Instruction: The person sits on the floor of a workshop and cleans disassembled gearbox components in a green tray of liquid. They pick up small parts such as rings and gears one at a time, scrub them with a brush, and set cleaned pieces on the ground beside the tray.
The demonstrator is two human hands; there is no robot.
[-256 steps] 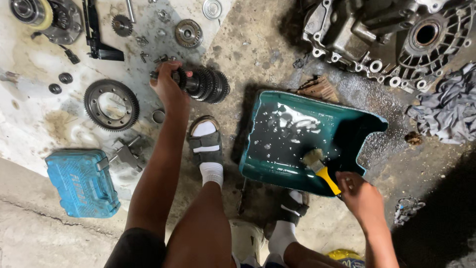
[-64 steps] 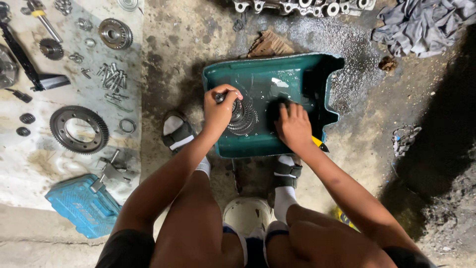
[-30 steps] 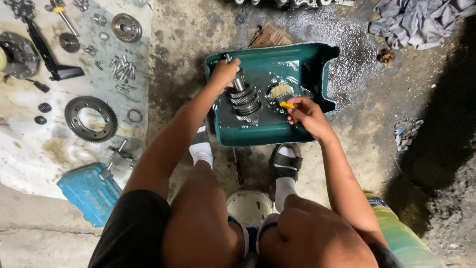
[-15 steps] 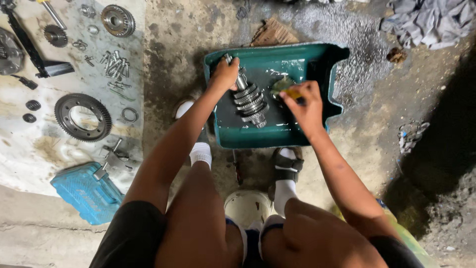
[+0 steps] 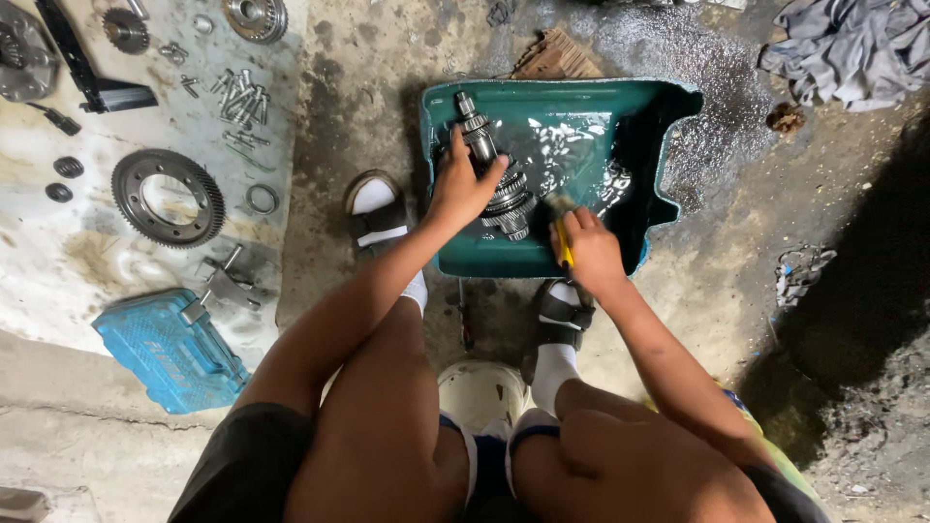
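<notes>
Head view looks straight down on a squatting person whose left hand (image 5: 463, 189) is wrapped closed around a greasy steel gear shaft with stacked toothed cogs (image 5: 492, 174), which lies tilted inside a dark green plastic wash tub (image 5: 678, 107) holding a shallow pool of shiny liquid. The right hand (image 5: 589, 254) is closed on the yellow handle of a small brush (image 5: 563, 247), whose bristle end, just beyond the fingers, sits close against the lowest cog; the bristles themselves are too small to make out. To do this scrubbing well, the left grip should stay on the bare shaft above the cogs, so the teeth below it remain exposed, and turn the shaft a little at a time while the brush works along the grooves. Keeping the cogs low over the liquid lets runoff fall back into the tub. Left of the gripping hand, well apart, a large steel ring gear (image 5: 167, 197) and a blue plastic tool case (image 5: 172, 348) rest on the pale floor sheet.
</notes>
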